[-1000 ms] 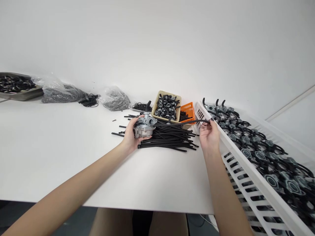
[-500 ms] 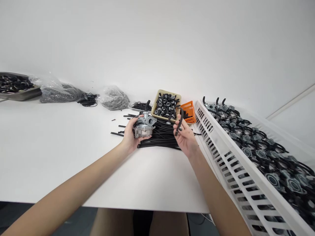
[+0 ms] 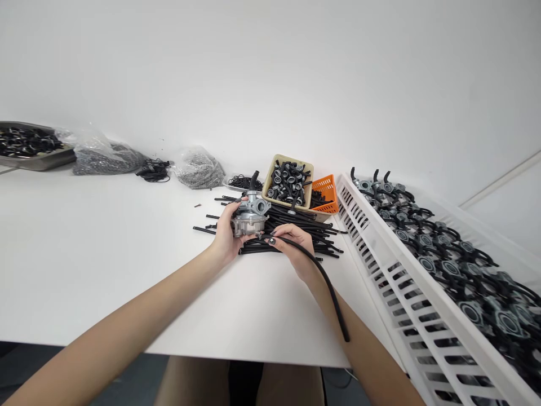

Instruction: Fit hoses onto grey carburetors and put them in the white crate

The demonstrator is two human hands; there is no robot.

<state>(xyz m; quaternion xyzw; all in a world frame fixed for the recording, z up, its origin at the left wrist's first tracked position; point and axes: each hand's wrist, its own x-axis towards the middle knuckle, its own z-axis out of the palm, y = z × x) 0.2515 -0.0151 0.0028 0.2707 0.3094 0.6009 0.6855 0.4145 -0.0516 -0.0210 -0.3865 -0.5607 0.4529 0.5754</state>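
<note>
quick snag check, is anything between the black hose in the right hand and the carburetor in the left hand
Nothing visible stands in the way. The end of the black rubber hose held in the right hand sits right by the lower edge of the carburetor held in the left hand. The pile of black tubes lies beneath them, not between.

dull cast-metal carburettor point(image 3: 249, 224), matt black rubber hose point(image 3: 325, 276)

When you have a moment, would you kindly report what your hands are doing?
Left hand holding carburetor. Right hand holding black hose, end at the carburetor. Loose hose pile beneath both hands.
</note>
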